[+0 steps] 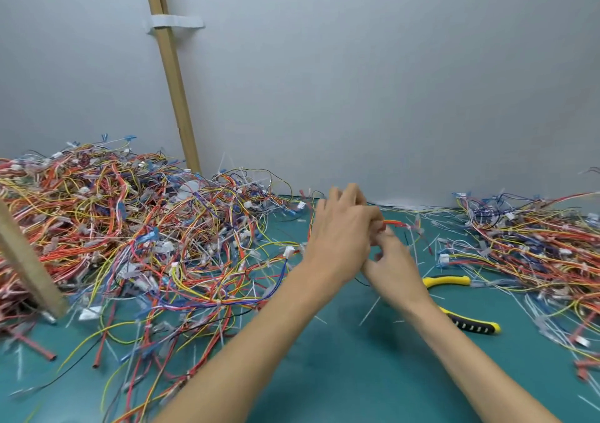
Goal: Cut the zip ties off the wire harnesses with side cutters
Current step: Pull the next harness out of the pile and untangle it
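head view: left grip (341,237) and right grip (391,262) both pinch orange harness (395,224).

We see a teal green table mat (324,374). The big tangled heap of wire harnesses (130,227) mixes orange-red, yellow, blue, white and a few black strands; the smaller heap of harnesses (535,250) shows the same mix. The short wire bundle (394,223) is orange-red with yellow. The side cutters (470,325) have yellow handles with black grips, one dotted with pale marks. Thin plastic zip-tie offcuts (370,312) look whitish. The flat wall (389,81) is pale grey, the slanted wooden strip (172,75) tan.
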The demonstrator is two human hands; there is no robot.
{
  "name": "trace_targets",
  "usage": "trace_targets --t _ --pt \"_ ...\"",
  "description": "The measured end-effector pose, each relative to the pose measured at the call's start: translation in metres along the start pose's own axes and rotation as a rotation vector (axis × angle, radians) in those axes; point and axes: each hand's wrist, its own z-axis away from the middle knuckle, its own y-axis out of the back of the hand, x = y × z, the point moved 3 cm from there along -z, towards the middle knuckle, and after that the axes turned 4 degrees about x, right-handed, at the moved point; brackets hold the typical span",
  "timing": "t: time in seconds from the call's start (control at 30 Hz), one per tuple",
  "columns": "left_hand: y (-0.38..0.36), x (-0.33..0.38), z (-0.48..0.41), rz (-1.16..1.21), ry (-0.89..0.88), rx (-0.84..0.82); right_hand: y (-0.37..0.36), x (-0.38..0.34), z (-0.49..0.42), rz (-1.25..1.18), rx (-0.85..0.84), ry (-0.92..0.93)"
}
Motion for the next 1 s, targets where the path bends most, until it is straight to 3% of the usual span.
trace_targets --t 0.17,0.37,0.53,0.6,0.8,1.0 --pt "0.005 0.003 0.000 0.087 -0.011 -0.016 -0.005 -0.007 0.001 -0.372 -0.074 -0.210" --pt "-0.006 -0.003 0.022 0.319 0.050 0.052 -0.008 0.001 0.003 -0.540 -0.079 -0.292" --pt "-0.019 -0.033 0.068 -0.104 -0.049 0.000 -0.007 0.020 -0.001 -0.523 -0.077 -0.391" --pt "-0.016 -0.045 0.078 -0.261 -0.095 0.079 -0.005 0.026 -0.003 -0.518 -0.047 -0.410" --pt "-0.008 -0.067 0.086 -0.373 -0.263 0.260 0.011 0.036 -0.013 -0.505 0.068 -0.424" --pt "-0.007 -0.077 0.083 -0.409 -0.202 0.374 0.024 0.035 -0.021 -0.440 0.150 -0.358"
